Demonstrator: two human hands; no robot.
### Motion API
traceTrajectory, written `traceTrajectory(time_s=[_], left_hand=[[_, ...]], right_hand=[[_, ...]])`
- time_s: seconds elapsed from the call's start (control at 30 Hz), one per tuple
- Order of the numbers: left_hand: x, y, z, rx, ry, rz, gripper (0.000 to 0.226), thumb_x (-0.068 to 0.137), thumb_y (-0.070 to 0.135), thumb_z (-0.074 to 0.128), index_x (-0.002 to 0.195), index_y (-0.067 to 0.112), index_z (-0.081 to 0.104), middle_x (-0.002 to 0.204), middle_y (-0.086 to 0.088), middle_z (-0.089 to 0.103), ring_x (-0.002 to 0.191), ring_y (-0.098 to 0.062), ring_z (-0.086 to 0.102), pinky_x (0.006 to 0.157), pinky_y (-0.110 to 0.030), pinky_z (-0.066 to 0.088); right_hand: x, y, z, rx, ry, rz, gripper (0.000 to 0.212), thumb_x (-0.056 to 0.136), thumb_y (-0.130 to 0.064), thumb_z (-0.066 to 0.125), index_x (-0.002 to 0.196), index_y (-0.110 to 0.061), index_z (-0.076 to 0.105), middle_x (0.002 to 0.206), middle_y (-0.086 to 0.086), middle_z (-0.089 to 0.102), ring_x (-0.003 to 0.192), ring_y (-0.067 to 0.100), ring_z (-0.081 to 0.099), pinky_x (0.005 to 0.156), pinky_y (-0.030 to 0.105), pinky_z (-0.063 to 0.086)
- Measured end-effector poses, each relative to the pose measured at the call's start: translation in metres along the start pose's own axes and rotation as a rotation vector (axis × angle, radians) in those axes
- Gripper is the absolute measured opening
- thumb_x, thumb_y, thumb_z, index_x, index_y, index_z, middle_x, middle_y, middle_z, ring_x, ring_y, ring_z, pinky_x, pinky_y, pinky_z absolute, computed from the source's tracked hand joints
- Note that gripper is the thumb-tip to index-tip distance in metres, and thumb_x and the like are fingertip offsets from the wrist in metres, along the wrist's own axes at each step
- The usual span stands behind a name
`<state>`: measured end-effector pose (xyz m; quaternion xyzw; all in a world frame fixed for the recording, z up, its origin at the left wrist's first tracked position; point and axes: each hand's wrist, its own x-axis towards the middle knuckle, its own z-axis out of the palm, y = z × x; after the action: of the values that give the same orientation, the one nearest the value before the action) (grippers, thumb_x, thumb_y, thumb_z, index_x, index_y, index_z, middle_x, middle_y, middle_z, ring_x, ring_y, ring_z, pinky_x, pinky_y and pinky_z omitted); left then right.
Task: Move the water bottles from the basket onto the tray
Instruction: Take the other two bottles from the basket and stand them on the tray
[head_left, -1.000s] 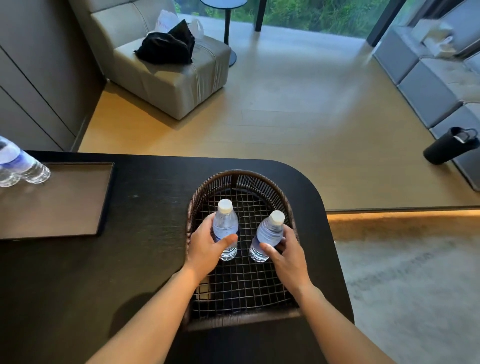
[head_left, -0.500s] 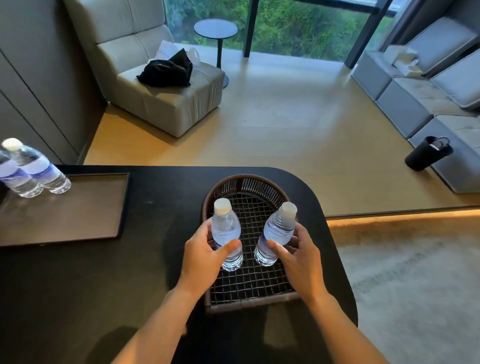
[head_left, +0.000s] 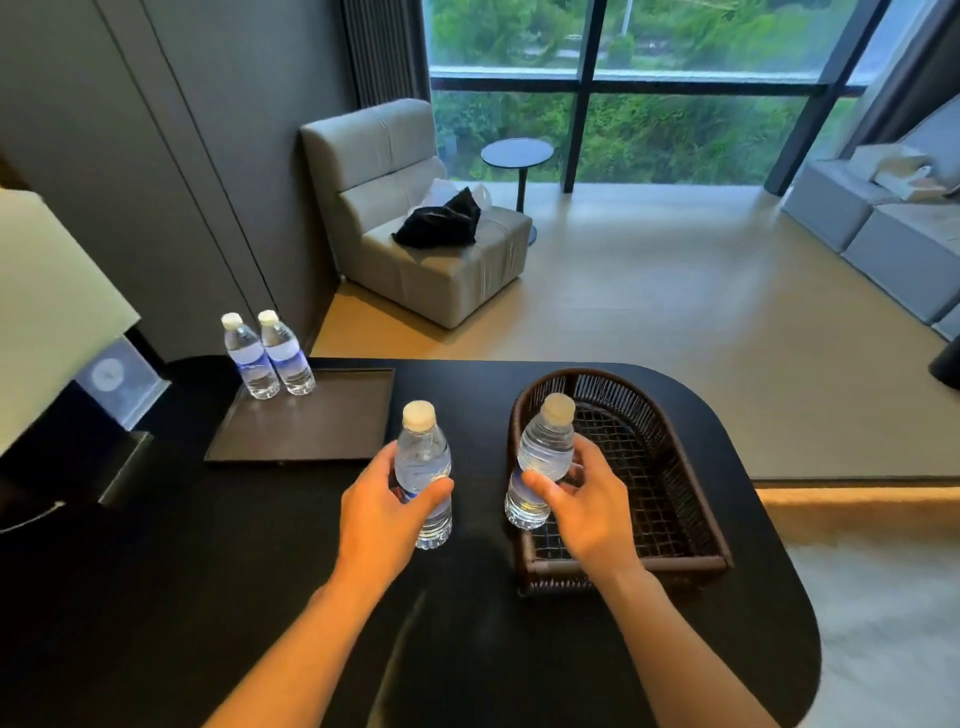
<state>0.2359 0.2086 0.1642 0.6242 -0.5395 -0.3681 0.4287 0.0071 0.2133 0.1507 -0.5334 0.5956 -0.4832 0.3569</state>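
My left hand (head_left: 382, 512) grips a clear water bottle (head_left: 422, 457) with a white cap, held upright above the black table between the tray and the basket. My right hand (head_left: 587, 506) grips a second water bottle (head_left: 543, 452), tilted slightly and lifted over the left rim of the dark woven basket (head_left: 670, 467). The basket holds nothing else. The dark rectangular tray (head_left: 322, 426) lies to the left, and two more water bottles (head_left: 267, 356) stand side by side at its far left corner.
The black table (head_left: 208, 597) has a rounded right end. A lamp with a pale shade (head_left: 47, 306) and a small framed card (head_left: 117, 379) stand at the far left. Beyond are a grey armchair (head_left: 415, 228), a round side table (head_left: 517, 156) and a sofa (head_left: 893, 234).
Both hands lifted their bottles out of the basket and carried them left; the left bottle has passed the basket rim. My head rose and turned, bringing the tray nearer the middle.
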Motion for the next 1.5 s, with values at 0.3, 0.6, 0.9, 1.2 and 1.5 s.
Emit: traceTrajectory(time_s=[0.3, 0.6, 0.9, 1.2, 1.5], left_hand=[[0.04, -0.037, -0.103, 0.036, 0.163, -0.036, 0.06, 0.081, 0.027, 0.086, 0.136, 0.024, 0.063, 0.126, 0.003, 0.071, 0.116, -0.016, 0.067, 0.099, -0.043, 0.057], [0.154, -0.104, -0.195, 0.091, 0.218, -0.103, 0.063, 0.077, 0.029, 0.089, 0.135, 0.023, 0.066, 0.12, 0.004, 0.073, 0.111, -0.013, 0.069, 0.093, -0.033, 0.058], [0.279, -0.172, -0.247, 0.096, 0.191, -0.145, 0.061, 0.075, 0.028, 0.091, 0.131, 0.024, 0.068, 0.118, 0.006, 0.075, 0.112, -0.013, 0.07, 0.097, -0.035, 0.058], [0.337, -0.228, -0.248, 0.109, 0.196, -0.143, 0.067, 0.077, 0.023, 0.09, 0.138, 0.024, 0.063, 0.132, 0.003, 0.071, 0.126, -0.017, 0.065, 0.103, -0.044, 0.057], [0.352, -0.257, -0.244, 0.194, 0.178, -0.071, 0.073, 0.073, 0.019, 0.092, 0.14, 0.013, 0.062, 0.135, -0.005, 0.069, 0.127, -0.019, 0.063, 0.102, -0.042, 0.057]], right_hand=[[0.031, -0.033, 0.115, 0.015, -0.119, 0.019, 0.059, 0.085, -0.016, 0.082, 0.135, -0.028, 0.053, 0.119, -0.014, 0.065, 0.102, -0.006, 0.062, 0.087, 0.012, 0.052], [0.11, -0.044, 0.262, -0.096, -0.144, 0.037, 0.055, 0.086, -0.021, 0.082, 0.132, -0.025, 0.053, 0.119, -0.012, 0.064, 0.101, 0.004, 0.064, 0.092, 0.017, 0.048], [0.186, -0.025, 0.392, -0.092, -0.174, 0.135, 0.056, 0.082, -0.024, 0.085, 0.124, -0.04, 0.051, 0.111, -0.032, 0.062, 0.103, -0.017, 0.061, 0.08, 0.007, 0.049], [0.22, 0.008, 0.471, -0.107, -0.183, 0.168, 0.058, 0.086, -0.024, 0.082, 0.13, -0.037, 0.047, 0.118, -0.033, 0.057, 0.106, -0.022, 0.057, 0.083, 0.003, 0.047], [0.23, 0.022, 0.501, -0.112, -0.166, 0.175, 0.059, 0.086, -0.02, 0.082, 0.134, -0.031, 0.048, 0.127, -0.019, 0.06, 0.109, -0.011, 0.058, 0.097, 0.017, 0.049]])
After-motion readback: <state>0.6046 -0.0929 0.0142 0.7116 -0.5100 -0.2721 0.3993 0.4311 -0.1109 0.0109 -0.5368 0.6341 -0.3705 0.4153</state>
